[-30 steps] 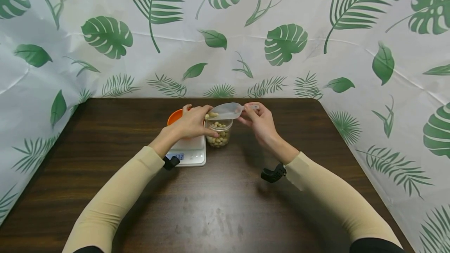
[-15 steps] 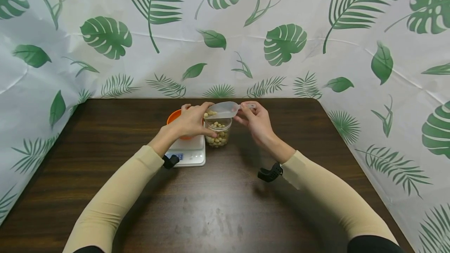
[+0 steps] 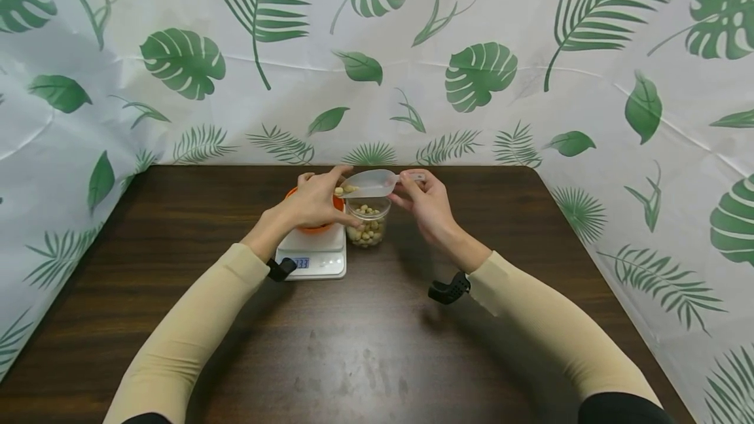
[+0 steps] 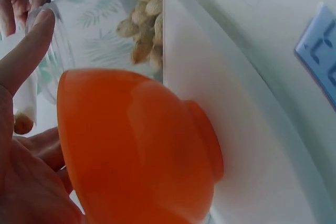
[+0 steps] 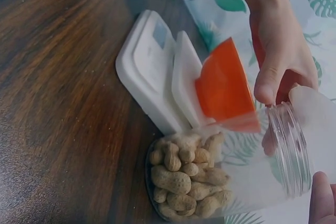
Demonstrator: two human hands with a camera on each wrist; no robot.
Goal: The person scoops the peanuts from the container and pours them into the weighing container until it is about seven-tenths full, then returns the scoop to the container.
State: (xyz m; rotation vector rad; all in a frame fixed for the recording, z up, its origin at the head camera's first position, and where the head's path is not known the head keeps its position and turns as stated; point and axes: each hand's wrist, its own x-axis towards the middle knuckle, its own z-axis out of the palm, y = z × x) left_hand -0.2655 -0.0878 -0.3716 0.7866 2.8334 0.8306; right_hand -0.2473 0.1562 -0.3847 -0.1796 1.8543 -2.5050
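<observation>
My right hand pinches the handle of a translucent scoop, held level above a clear jar of peanuts. Several peanuts lie at the scoop's left tip, close to the left hand's fingers. My left hand is spread over an orange bowl, its thumb against the jar's rim and its other fingers behind the bowl. That bowl rests on the platform of a white kitchen scale; its inside is mostly hidden by the hand.
The scale's lit display faces the front, beside the left wrist's black camera strap. The jar stands right by the scale's right side. Behind the dark wooden table hangs a leaf-patterned sheet.
The scoop and right hand have shifted slightly left, bringing the scoop's tip with its peanuts to the bowl's edge. My left hand has also moved a little left.
</observation>
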